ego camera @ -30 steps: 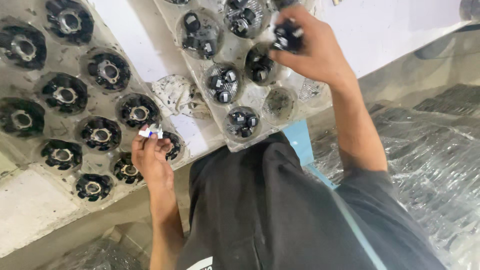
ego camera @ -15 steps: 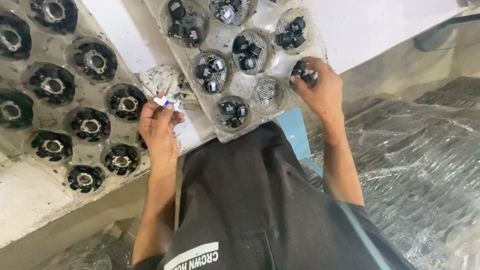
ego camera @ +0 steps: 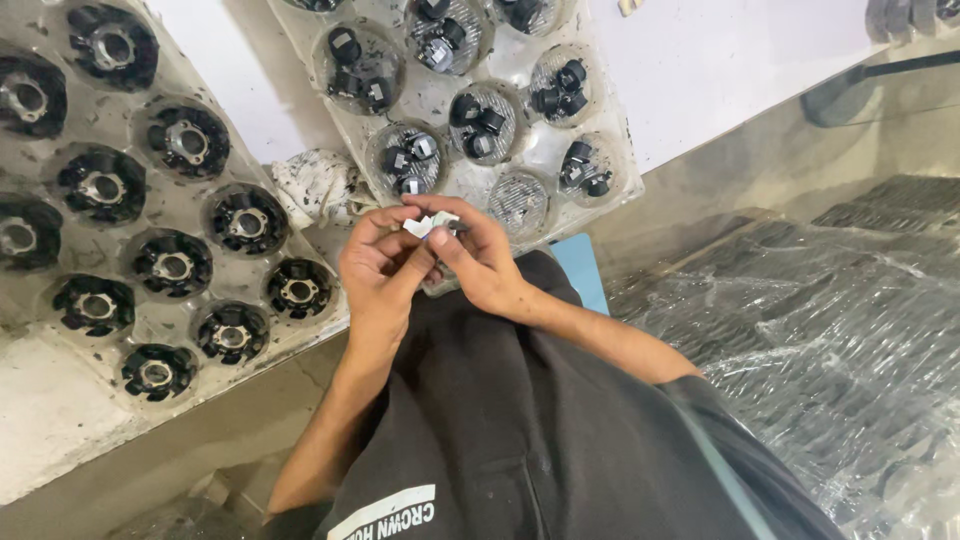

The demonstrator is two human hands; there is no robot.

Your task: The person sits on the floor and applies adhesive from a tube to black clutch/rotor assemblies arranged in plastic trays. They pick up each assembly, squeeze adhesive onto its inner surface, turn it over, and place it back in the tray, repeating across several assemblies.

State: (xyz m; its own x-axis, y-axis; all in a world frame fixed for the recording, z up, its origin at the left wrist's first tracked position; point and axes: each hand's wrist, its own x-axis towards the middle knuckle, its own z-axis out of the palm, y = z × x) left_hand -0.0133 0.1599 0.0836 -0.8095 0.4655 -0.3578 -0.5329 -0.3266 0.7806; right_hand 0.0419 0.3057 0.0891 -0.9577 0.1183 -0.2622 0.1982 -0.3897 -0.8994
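Between both hands' fingers [ego camera: 455, 245], pinched: small white part [ego camera: 428, 224].

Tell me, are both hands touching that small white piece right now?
Touching. The head view shows the left hand and right hand meeting at the small white piece, with fingertips of both pinching its edges.
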